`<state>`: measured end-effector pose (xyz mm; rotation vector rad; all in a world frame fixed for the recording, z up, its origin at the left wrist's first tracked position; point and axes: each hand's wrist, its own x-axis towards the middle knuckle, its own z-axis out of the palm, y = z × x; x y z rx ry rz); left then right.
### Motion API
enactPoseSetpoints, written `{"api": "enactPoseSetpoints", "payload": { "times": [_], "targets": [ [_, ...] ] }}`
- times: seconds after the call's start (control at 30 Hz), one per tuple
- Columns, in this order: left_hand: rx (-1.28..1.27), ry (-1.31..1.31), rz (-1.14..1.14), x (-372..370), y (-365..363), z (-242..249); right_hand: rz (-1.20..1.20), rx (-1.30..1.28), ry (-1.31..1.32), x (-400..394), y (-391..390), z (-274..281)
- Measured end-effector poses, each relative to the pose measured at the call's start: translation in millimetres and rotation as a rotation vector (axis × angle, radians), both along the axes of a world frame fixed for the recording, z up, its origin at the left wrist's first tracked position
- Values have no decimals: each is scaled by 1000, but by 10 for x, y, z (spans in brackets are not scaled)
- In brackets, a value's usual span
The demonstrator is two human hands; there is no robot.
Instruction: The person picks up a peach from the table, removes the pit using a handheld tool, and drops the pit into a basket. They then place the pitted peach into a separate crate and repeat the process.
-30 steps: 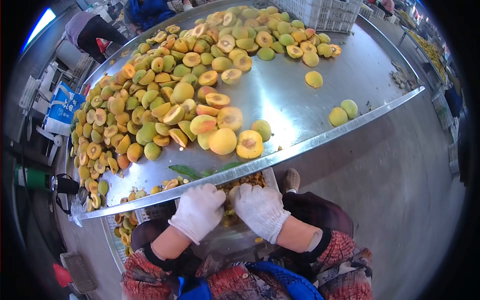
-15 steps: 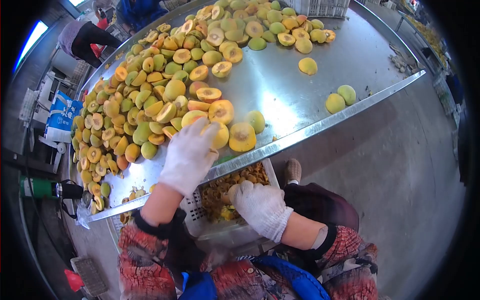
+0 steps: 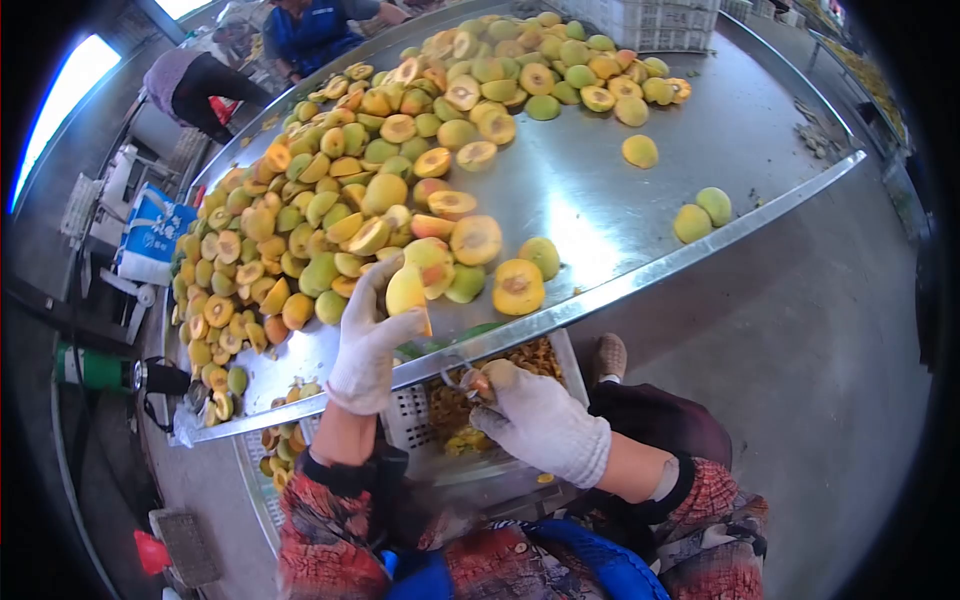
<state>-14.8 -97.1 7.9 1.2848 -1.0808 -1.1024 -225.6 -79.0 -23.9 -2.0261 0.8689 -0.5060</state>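
Fruit [image 3: 405, 290] sits above the near edge of the desk [image 3: 740, 125], beside the pile [image 3: 320, 200]. The left hand [image 3: 367, 345] has it pinched in a thumb-and-finger grip; the right hand [image 3: 545, 425] clasps a metal-looped tool [image 3: 480, 385] above a crate [image 3: 570, 365]. Likely step: taking up fruit; bringing the tool to it would call for a steady hold.

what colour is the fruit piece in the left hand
The fruit piece in the left hand is yellow, best seen in the head view.
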Motion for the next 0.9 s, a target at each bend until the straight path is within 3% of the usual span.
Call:
{"api": "enactPoseSetpoints", "payload": {
  "times": [0.1, 0.27, 0.4, 0.53, 0.9],
  "targets": [
    [-42, 563, 82, 29, 395, -125, 9, 186, -133, 74, 16, 115],
    [-55, 724, -12, 22, 752, -364, 45, 178, -119, 232, 108, 52],
    [-17, 978, 113, -107, 820, -340, 79, 67, -111, 356, 185, 3],
    [96, 988, 376, -81, 879, -443, 83, -7, -110, 471, 223, -84],
    [-86, 655, 345, -133, 1003, -396, 159, -97, -86, 583, 342, -243]
  ]
}}
